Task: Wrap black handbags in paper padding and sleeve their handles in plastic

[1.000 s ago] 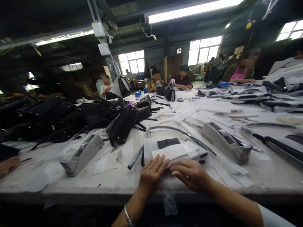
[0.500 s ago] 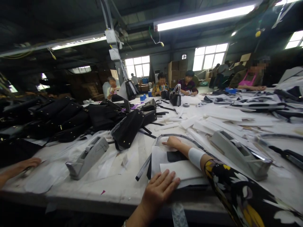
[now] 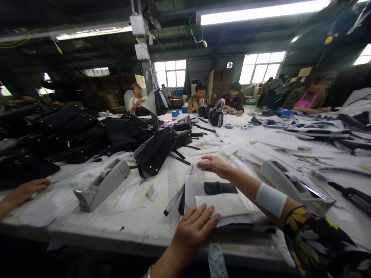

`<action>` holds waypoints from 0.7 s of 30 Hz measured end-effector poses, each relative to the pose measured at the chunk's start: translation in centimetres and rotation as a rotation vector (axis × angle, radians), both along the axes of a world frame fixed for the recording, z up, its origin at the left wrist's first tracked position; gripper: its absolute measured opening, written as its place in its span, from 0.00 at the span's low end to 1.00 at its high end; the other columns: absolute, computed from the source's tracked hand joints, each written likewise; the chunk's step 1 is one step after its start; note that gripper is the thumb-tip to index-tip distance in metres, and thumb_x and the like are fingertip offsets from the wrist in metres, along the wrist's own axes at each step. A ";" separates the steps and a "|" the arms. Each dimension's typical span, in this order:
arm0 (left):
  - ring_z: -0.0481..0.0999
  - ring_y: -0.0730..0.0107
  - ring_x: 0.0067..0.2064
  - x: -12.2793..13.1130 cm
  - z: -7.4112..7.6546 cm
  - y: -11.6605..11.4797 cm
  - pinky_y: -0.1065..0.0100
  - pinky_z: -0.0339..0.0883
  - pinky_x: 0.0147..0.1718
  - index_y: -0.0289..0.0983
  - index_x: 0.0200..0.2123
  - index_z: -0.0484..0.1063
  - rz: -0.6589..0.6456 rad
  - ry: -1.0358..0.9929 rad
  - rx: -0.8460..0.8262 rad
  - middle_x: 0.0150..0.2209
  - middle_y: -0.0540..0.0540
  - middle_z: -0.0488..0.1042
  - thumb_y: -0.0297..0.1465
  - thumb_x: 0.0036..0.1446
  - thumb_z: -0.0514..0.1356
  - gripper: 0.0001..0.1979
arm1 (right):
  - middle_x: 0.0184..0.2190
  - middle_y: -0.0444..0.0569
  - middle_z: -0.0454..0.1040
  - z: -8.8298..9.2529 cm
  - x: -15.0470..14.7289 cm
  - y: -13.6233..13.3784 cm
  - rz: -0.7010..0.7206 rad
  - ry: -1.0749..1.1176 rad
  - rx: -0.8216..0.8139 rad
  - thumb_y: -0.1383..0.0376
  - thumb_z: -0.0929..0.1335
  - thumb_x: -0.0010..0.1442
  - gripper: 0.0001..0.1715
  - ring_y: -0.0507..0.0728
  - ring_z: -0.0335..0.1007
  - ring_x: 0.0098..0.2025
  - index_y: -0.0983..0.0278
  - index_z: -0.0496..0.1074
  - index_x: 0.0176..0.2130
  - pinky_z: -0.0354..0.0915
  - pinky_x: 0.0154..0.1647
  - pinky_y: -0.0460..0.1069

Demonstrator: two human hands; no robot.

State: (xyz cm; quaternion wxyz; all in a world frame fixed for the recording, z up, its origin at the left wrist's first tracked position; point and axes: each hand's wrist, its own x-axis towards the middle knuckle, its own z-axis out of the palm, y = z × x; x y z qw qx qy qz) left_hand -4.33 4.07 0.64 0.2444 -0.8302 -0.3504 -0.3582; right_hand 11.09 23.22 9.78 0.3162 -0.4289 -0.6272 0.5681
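Note:
My left hand (image 3: 199, 226) lies flat, fingers extended, on the near edge of a flat piece of work with white sheets (image 3: 216, 206) on top. A black rectangular patch (image 3: 220, 188) shows between the sheets, and dark material sticks out below them. Just beyond the far edge is my right hand (image 3: 213, 165), palm down with fingers stretched out; I see nothing gripped in it. A narrow black-and-grey strip (image 3: 174, 201) juts out from the left side of the work. My right forearm, with a white patch on it, passes over the right side and hides part of it.
Grey tape dispensers stand left (image 3: 102, 185) and right (image 3: 292, 185). Black bags (image 3: 156, 150) are heaped at the left. White strips (image 3: 269, 154) litter the right. Another person's hand (image 3: 27, 193) rests at the left table edge. Several people sit across the table.
My right hand's fingers have straightened, and its forearm has swung to the right. The curved strap that arched around that hand no longer shows there. My left hand stays on the sheets.

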 end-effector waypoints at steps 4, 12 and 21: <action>0.74 0.67 0.57 0.2 -0.2 0.0 0.64 0.70 0.53 0.44 0.58 0.70 0.012 0.009 -0.033 0.57 0.52 0.75 0.28 0.70 0.50 0.18 | 0.41 0.51 0.82 1.1 0.0 -3.8 0.006 0.083 0.096 0.61 0.77 0.50 0.24 0.58 0.78 0.44 0.66 0.76 0.46 0.71 0.52 0.53; 0.77 0.67 0.53 -0.2 0.6 -0.1 0.61 0.70 0.55 0.42 0.58 0.69 -0.020 -0.002 -0.113 0.51 0.48 0.79 0.28 0.70 0.51 0.17 | 0.34 0.43 0.82 -1.6 2.3 -12.8 0.096 -0.142 0.615 0.71 0.70 0.58 0.08 0.54 0.78 0.37 0.60 0.79 0.36 0.72 0.42 0.46; 0.77 0.64 0.52 -0.2 -0.1 -0.4 0.60 0.69 0.57 0.34 0.52 0.72 -0.051 -0.171 -0.160 0.49 0.40 0.78 0.28 0.68 0.53 0.13 | 0.43 0.48 0.81 -4.2 4.6 -16.6 0.146 -0.036 0.840 0.71 0.67 0.65 0.10 0.56 0.77 0.49 0.60 0.76 0.42 0.73 0.52 0.49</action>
